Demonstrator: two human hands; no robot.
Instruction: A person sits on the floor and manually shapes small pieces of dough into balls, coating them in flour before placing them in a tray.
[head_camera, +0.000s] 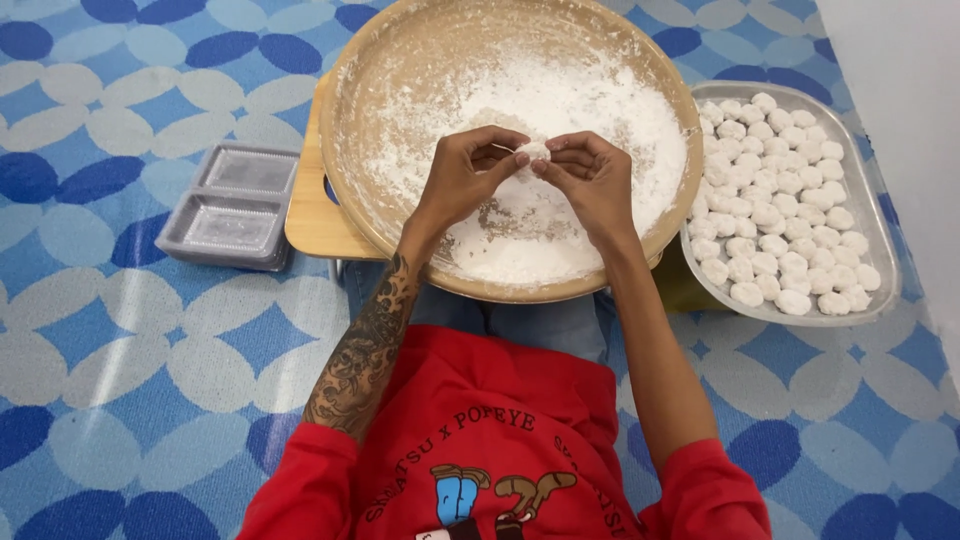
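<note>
Both hands, left (462, 180) and right (592, 178), fingers pinched shut on dough ball (533, 151), mostly hidden; floured bowl (350, 110) beneath.

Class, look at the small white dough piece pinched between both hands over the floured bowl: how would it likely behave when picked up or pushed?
The dough piece probably deforms easily, since fingertips of the left hand and right hand pinch it. Its flour coating likely reduces sticking. Like the rounded pieces on the metal tray, it looks light and might roll.
</note>
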